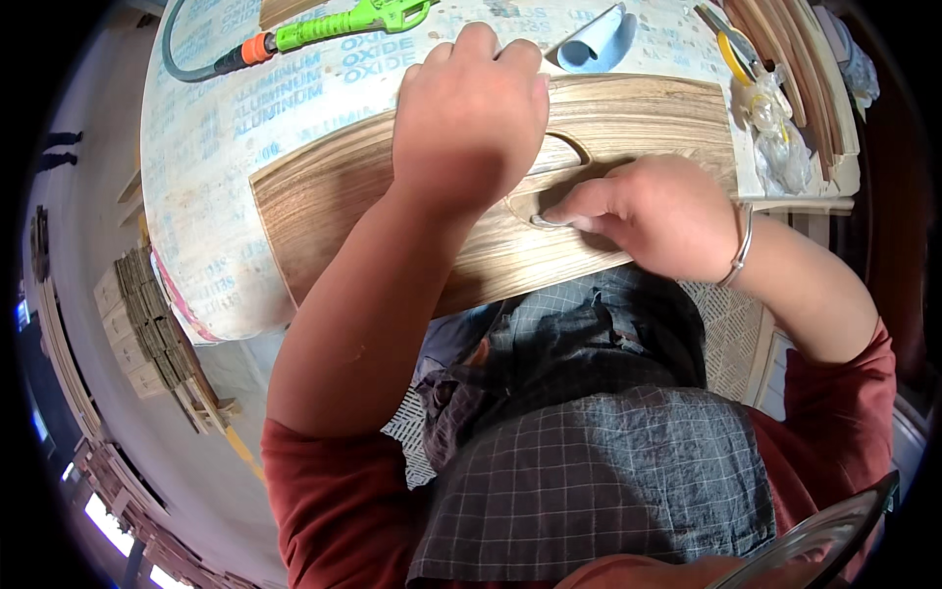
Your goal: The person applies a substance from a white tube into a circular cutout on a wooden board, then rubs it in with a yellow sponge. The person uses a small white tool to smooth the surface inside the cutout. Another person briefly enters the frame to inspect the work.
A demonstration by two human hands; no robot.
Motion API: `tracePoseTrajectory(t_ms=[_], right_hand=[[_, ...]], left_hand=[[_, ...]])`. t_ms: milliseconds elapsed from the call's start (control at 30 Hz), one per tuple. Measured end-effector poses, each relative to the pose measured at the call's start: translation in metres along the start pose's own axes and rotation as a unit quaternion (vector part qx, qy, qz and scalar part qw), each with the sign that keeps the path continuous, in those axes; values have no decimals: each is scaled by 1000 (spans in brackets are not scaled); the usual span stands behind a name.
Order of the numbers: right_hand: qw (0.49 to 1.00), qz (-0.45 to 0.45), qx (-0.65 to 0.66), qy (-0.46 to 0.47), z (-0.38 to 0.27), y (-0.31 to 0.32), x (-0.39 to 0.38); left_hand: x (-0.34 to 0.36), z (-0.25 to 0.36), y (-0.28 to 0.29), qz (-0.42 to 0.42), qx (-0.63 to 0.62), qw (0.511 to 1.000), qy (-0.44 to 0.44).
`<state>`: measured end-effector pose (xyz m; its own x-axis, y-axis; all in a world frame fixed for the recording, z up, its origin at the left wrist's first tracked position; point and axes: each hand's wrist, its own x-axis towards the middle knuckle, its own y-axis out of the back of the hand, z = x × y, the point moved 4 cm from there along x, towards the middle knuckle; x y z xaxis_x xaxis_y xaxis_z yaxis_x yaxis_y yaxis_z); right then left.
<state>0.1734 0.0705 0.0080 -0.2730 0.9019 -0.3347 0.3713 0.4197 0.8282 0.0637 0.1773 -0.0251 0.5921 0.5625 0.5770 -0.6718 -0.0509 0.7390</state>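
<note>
A striped brown wooden board (pixel 334 196) lies across the table in front of me, with a curved cut-out (pixel 564 152) near its middle. My left hand (pixel 471 123) is closed over the board's far part, its fingers bent at the far edge. To the right of it, my right hand (pixel 672 216) pinches a small pale folded piece (pixel 551 222) between thumb and fingers. This piece touches the board along a curved line beside the cut-out. What it is made of is hard to tell. Part of the cut-out is hidden by my left hand.
Printed white paper covers the table (pixel 206 216). A green air blow gun (pixel 343 25) with a grey hose lies far left; a curled blue sheet (pixel 599 41) lies beyond the board. Right are yellow tape (pixel 734 57), a clear plastic bag (pixel 782 147) and wooden strips (pixel 800 69).
</note>
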Motion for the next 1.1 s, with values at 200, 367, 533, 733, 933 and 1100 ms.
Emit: tracePoseTrajectory(t_ms=[200,367,533,733,933,1100], right_hand=[[960,103,246,-86,-5,-23,-8],[729,-160,633,-205,1,-34,-25],[527,-130,824,-161,-15,-48,-18],[762,-177,589,-203,-1,-27,-15],[970,-7,242,-3,19,8,-5],[963,-54,-252,81,-6,26,-2]], left_hand=[[-4,-3,1,-18,12,1000,10],[-6,-5,0,-2,2,1000,8],[-2,-5,-1,-21,0,1000,11],[-4,-7,0,-28,-18,999,13],[-4,-6,1,-7,-30,1000,-2],[-4,-7,2,1,-29,1000,-2]])
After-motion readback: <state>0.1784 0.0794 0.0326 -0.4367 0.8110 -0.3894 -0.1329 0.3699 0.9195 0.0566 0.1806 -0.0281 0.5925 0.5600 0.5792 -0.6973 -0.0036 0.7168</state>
